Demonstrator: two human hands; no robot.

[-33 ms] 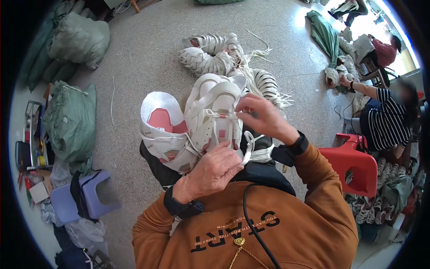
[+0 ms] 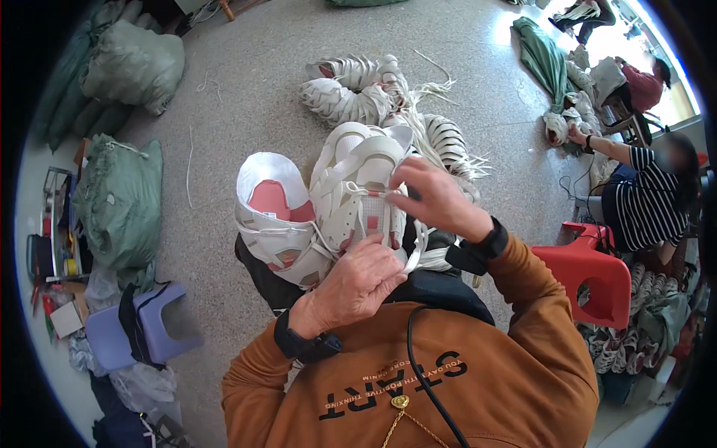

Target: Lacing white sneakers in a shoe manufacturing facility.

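A white shoe upper [image 2: 328,213] with pink patches rests on my lap, with a white lace threaded across its front. My left hand [image 2: 362,276] is closed over its near end, thumb pressed against the edge. My right hand [image 2: 441,200] bends over the right eyelet side, thumb and fingertips drawn in at the shoelace [image 2: 423,237]; the fingers partly hide the exact grip. More lace hangs in loose strands below that hand. Just left of this upper leans another white shoe [image 2: 263,237] with a pink insole, its opening facing up.
Bundles of white laced uppers [image 2: 347,101] lie on the floor ahead. Green sacks [image 2: 119,201] and a purple stool [image 2: 138,328] stand at left. At right are a red stool [image 2: 586,272], a seated person in stripes [image 2: 642,198] and a pile of shoes [image 2: 624,347].
My right hand has shifted slightly down and left, its thumb closer to the eyelets. The lace loop below it has narrowed. My left hand stays in place.
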